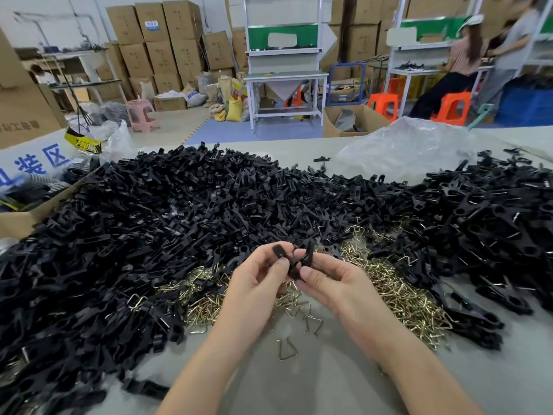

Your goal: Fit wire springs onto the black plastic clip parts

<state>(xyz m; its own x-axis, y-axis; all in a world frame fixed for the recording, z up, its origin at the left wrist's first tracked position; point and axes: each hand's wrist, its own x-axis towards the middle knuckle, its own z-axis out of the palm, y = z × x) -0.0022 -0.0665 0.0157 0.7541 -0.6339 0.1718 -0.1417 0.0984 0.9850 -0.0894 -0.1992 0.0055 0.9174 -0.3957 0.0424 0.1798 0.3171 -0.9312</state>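
Clip parts (294,259) pinched between both hands (299,274) above the wire springs (398,292).

My grey, flat worktable (299,390) is heaped left to right with loose black plastic clip parts (149,223). Nearer me lies a spread of brass-coloured bent wire springs (401,292) (a few strays apart), and a crumpled clear plastic bag (413,148) at the far edge.
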